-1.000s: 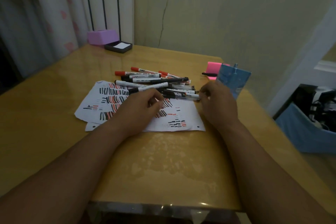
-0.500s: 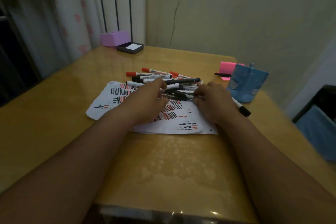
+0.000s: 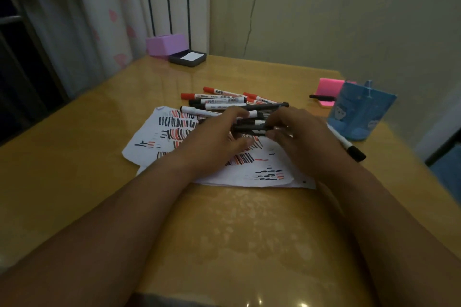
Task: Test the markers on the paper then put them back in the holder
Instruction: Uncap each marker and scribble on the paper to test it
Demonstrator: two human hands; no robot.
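Beyond the far-left corner of the paper (image 3: 147, 143), well apart from it at the back edge of the table (image 3: 74, 169), stands a purple box (image 3: 166, 44), with a dark tray (image 3: 187, 58) holding a white pad just to its right. The paper itself lies flat on the table as several overlapping sheets, ruled with short black and red test strokes. Along the paper's far edge a pile of markers (image 3: 219, 101) rests in loose disorder, red-capped ones farthest back and black-capped ones nearer, some overlapping the sheet.

Over the paper's middle, the left hand (image 3: 212, 144) is curled, fingers above and thumb below, grasping one end of a black marker (image 3: 249, 128) that lies crosswise just above the sheet. The right hand (image 3: 303, 141) meets it from the opposite side, fingertips and thumb pinching the same marker's other end; whether the cap is on cannot be told. Both forearms stretch across the near part of the table.

Off the paper's right edge a single marker (image 3: 345, 144) lies on the table, black cap toward the viewer. Farther right and back, a blue holder (image 3: 360, 112) stands upright, near a pink block of sticky notes (image 3: 328, 85) behind it.
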